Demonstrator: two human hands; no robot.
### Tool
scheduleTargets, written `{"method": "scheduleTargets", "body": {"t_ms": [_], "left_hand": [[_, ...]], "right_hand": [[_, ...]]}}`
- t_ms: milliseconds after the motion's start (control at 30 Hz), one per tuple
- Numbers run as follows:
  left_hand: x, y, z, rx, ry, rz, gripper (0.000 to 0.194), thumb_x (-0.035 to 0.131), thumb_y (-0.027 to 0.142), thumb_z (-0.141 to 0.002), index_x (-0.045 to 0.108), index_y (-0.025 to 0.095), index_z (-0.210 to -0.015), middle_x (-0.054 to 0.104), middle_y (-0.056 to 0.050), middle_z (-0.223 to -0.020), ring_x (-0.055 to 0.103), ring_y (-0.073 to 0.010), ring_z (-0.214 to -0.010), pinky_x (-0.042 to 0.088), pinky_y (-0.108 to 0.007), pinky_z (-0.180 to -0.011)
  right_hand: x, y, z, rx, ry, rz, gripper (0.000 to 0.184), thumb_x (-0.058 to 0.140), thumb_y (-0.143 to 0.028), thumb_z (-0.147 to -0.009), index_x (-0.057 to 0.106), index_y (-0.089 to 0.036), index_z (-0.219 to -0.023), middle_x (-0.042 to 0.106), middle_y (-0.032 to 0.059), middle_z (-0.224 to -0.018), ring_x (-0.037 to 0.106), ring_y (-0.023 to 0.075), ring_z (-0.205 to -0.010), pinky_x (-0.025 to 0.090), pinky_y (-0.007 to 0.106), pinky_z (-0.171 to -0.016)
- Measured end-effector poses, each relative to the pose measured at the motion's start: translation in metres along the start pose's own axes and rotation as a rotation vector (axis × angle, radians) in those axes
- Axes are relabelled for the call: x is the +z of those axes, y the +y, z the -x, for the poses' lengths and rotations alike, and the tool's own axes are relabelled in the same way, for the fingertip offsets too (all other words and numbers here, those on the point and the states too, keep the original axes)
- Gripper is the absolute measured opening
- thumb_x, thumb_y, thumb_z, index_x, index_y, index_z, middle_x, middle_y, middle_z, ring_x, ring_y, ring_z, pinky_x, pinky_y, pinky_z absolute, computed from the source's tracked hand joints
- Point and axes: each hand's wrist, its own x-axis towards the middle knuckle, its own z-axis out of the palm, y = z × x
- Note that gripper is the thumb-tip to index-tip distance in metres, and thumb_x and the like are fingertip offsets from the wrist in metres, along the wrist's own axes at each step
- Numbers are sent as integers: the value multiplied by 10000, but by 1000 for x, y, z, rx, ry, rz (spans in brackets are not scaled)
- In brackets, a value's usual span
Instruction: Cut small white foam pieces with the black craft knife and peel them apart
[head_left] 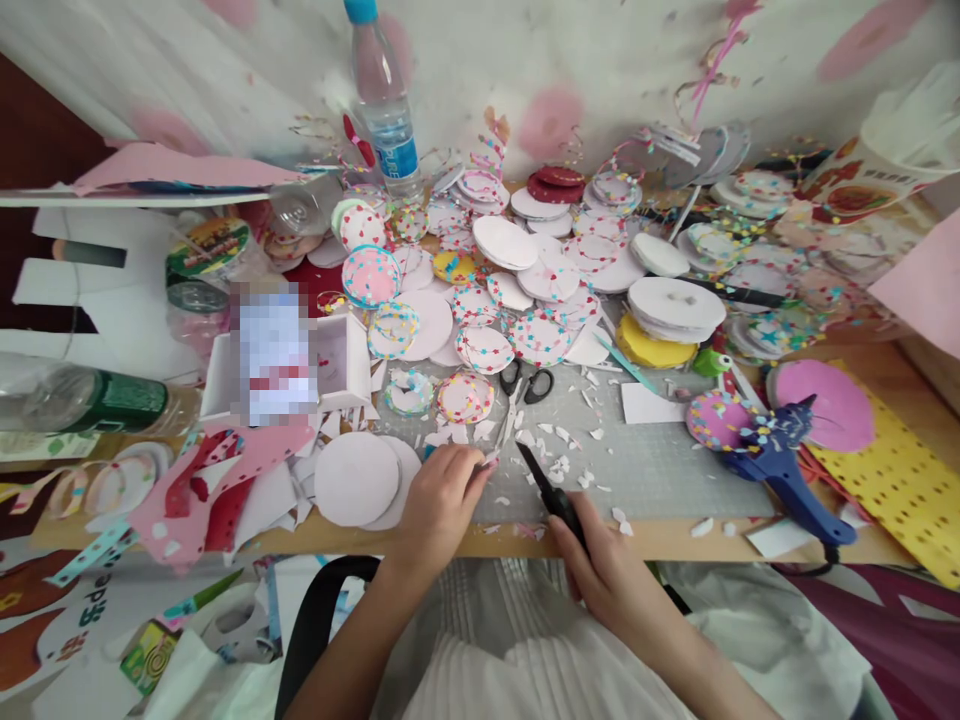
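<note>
Head view: I see the right hand [600,555] wrapped around a black-handled tool [556,497], its narrow tip angled over a grey mat [660,470] on the cluttered worktop [675,541]. Opposite, the left hand [442,495] has its thumb and fingers drawn together beside the scissors [514,403] (which lie with blades pointing toward it); whether it pinches something small, I cannot tell. White scraps [559,467] are scattered around.

Pale, seemingly grey-white clothing [517,645] with narrow pleats [499,590]; forearms [367,620] and hands [441,500] bare
</note>
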Motion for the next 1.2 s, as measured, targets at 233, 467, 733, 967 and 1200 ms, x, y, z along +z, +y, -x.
{"method": "scheduleTargets", "body": {"t_ms": [233,467,733,967,1200], "left_hand": [[5,-2,1,45,110,2,145,566,162,-922,576,186,-1065,666,-68,-967,633,-191,-924,529,-320,-839],[4,-2,0,83,75,28,114,526,131,-931,607,189,-986,668,-55,-917,635,-170,-876,538,-303,-807],[5,-3,6,25,193,60,142,559,112,-911,662,186,-973,718,-64,-906,682,-169,-843,567,-304,-778],[10,-6,11,61,291,96,175,557,102,-916,688,198,-981,741,-54,-908,706,-158,-832,594,-302,-778],[15,-9,14,90,326,100,206,551,87,-917,678,198,-1035,739,-58,-937,708,-161,-863,602,-314,-794]], "right_hand": [[-1,-6,-7,-72,-3,255,173,268,-336,-1010,405,-230,-1001,592,-24,-553,667,253,-550,402,297,-527],[0,-10,-10,-68,-2,306,204,268,-350,-1018,417,-211,-1039,560,-46,-519,652,248,-526,392,287,-527],[-6,-18,-6,-73,37,306,200,301,-378,-1013,411,-217,-1058,661,13,-654,693,256,-597,433,296,-550],[-3,-24,-10,-145,-55,537,121,262,-233,-1015,382,-211,-1013,702,59,-666,715,286,-608,347,296,-488],[1,-32,-15,-108,-106,686,75,302,-204,-1025,375,-208,-1008,715,56,-682,722,305,-627,288,317,-488]]}}
